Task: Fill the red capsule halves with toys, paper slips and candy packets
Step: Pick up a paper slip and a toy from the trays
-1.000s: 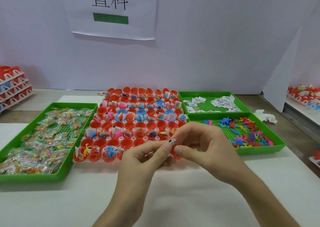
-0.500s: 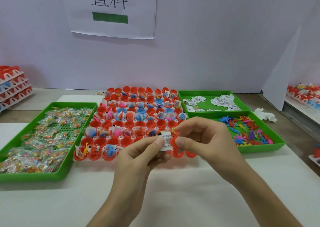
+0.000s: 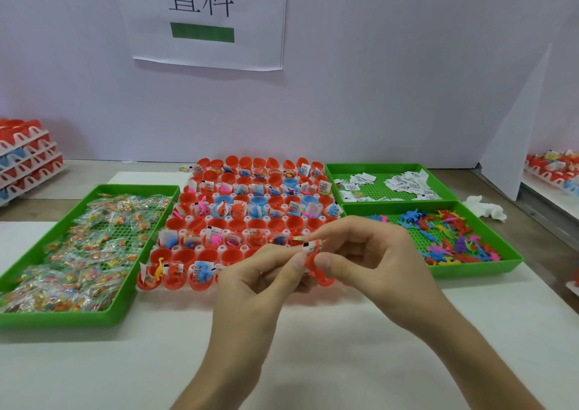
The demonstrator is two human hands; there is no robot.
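Observation:
A white rack of red capsule halves (image 3: 200, 224) stands at the table's middle; many halves hold toys, slips or candy. In front of its near right corner my right hand (image 3: 372, 262) grips one red capsule half (image 3: 316, 268). My left hand (image 3: 263, 271) pinches a white paper slip (image 3: 310, 246) at that half's mouth, the slip partly inside. Candy packets fill a green tray (image 3: 18, 315) on the left. Paper slips lie in a green tray (image 3: 376, 190) at back right, and plastic toys in the green tray (image 3: 470, 268) in front of it.
Stacked racks of red and blue capsules (image 3: 25, 162) stand at far left, more racks (image 3: 554, 171) at far right. A crumpled white tissue (image 3: 485, 210) lies right of the toy tray. A white wall with a paper sign (image 3: 206, 17) closes the back.
My left hand raised the slip clear of the capsule half half a second ago; now it has pushed the slip down into the half. Both hands stay at the same spot.

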